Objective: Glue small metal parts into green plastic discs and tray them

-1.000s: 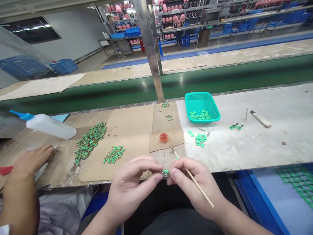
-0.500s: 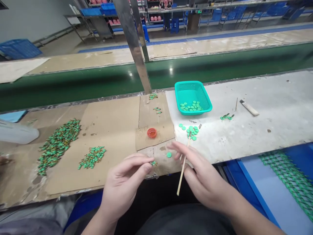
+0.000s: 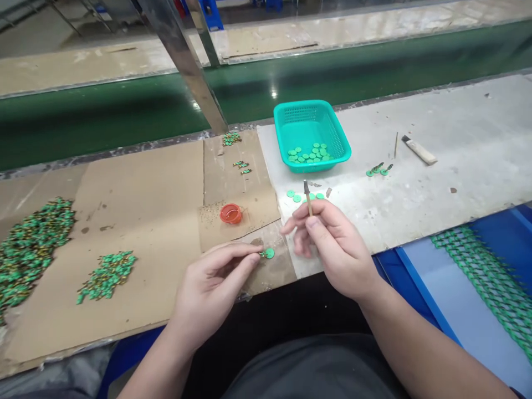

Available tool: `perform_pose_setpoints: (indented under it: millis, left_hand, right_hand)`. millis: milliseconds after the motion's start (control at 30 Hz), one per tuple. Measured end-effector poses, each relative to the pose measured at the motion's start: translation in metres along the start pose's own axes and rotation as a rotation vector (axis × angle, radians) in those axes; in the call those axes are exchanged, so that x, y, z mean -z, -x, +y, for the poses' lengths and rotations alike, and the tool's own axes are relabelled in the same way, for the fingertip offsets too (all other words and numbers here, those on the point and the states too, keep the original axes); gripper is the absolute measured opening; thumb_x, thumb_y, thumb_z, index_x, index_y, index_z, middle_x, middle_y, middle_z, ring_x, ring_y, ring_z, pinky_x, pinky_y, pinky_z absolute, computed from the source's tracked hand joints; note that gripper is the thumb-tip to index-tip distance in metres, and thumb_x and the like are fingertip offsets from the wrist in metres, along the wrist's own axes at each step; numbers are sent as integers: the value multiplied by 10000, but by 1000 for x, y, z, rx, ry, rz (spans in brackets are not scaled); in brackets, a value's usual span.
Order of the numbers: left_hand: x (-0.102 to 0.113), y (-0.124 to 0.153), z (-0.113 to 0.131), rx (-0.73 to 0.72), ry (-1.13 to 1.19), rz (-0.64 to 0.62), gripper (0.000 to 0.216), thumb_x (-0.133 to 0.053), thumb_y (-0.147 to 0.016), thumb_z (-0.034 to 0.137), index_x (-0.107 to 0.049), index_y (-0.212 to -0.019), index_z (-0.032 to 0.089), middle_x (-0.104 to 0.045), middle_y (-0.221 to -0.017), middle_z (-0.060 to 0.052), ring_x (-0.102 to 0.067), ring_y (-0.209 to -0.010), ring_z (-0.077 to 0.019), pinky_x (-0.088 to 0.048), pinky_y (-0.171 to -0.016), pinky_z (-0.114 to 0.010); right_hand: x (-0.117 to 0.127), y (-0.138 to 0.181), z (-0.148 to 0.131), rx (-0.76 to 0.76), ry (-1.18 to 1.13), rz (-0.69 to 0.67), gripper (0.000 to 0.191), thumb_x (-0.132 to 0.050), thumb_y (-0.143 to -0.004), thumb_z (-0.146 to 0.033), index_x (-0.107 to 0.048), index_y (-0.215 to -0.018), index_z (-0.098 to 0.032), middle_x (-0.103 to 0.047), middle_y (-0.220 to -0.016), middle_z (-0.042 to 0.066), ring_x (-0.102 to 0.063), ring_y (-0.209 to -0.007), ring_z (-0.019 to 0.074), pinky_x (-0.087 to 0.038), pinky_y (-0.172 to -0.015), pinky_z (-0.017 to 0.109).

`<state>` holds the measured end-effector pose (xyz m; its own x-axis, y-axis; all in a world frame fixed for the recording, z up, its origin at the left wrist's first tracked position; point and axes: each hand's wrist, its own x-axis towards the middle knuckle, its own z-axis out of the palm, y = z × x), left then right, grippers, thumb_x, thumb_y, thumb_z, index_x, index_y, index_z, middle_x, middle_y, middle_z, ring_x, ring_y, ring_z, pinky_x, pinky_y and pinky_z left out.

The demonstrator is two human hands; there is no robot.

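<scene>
While the left hand pinches a small green piece, the right hand grips a dark-tipped stick.

The left hand partly hides a small green piece. The right hand has blurred lower fingers. A green-and-gold heap runs off the left edge.

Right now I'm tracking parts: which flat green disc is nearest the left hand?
The round green disc by the left hand; all others lie farther right.
</scene>
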<state>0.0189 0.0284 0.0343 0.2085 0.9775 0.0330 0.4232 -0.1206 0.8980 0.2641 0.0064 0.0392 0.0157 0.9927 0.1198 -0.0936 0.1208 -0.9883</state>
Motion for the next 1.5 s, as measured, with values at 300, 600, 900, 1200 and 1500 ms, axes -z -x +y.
perform_pose_setpoints:
  millis: [300,600,900,1200,1500]
  left_hand:
    - [-11,11,0,-185,-249,100,134,-807,-1090,435,-926,-1096,375,-915,-1124,2,-867,-1023,-249,-711,-981,-376]
    - [-10,9,4,-186,-302,91,124,-799,-1098,431,-906,-1085,370,-911,-1120,10,-855,-1015,-247,-694,-953,-376]
    - [-13,11,3,-236,-353,88,126,-780,-1119,390,-899,-1117,348,-912,-1138,13,-868,-1038,-231,-704,-997,-366]
    - [-12,9,-4,-447,-462,85,132,-792,-1110,219,-865,-1156,319,-916,-1130,45,-878,-1024,-163,-695,-997,-271]
    - [-6,3,-4,-522,-475,16,127,-775,-1129,226,-852,-1192,304,-915,-1138,45,-884,-1035,-156,-690,-1025,-253]
  right_hand:
    - [13,7,4,86,70,81,108,-742,-1175,-311,-813,-1238,-258,-905,-1152,34,-912,-1102,221,-784,-1045,431]
    - [17,9,9,155,170,78,137,-717,-1199,-302,-814,-1293,-276,-894,-1191,36,-904,-1067,220,-773,-1076,444]
    - [16,8,10,170,154,79,132,-734,-1183,-254,-809,-1290,-268,-898,-1217,28,-900,-1068,199,-767,-1069,400]
    - [24,8,3,382,408,59,175,-710,-1152,-128,-821,-1252,-219,-920,-1249,49,-897,-1171,212,-734,-1095,347]
    - [31,10,4,440,641,-24,120,-710,-1144,-116,-809,-1191,-166,-922,-1189,80,-903,-1118,223,-712,-1028,295]
